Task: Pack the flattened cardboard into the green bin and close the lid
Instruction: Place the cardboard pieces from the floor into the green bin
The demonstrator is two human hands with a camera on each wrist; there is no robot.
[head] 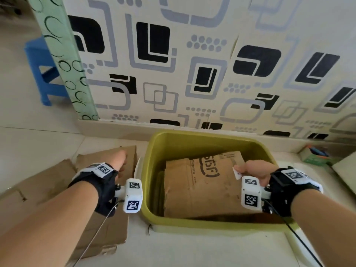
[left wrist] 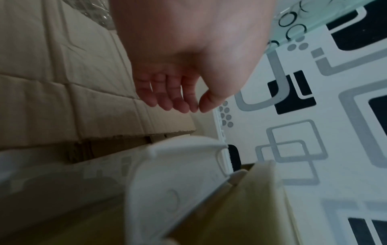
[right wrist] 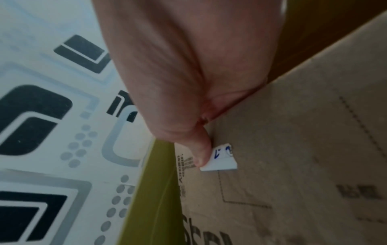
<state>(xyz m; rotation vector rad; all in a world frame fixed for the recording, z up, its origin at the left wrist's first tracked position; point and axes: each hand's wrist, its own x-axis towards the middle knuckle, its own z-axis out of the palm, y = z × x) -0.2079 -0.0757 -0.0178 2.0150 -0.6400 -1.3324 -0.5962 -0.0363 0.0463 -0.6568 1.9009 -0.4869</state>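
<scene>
While green bin (head: pixel 208 139) sits open on floor against patterned wall (head: pixel 192 54), my right hand (head: pixel 256 170) reaches inside, thumb and fingers pinching printed cardboard sheet (head: pixel 202 185) at white label (right wrist: pixel 220 159); sheet leans tilted within bin. My left hand (head: pixel 119 158) hovers over flattened cardboard pile (head: pixel 48 180) on floor left of bin, fingers (left wrist: pixel 167 101) straight, loosely together, holding nothing. White lid (left wrist: pixel 178 182) stands between pile and bin. Blue stool (head: pixel 40 70) far left.
</scene>
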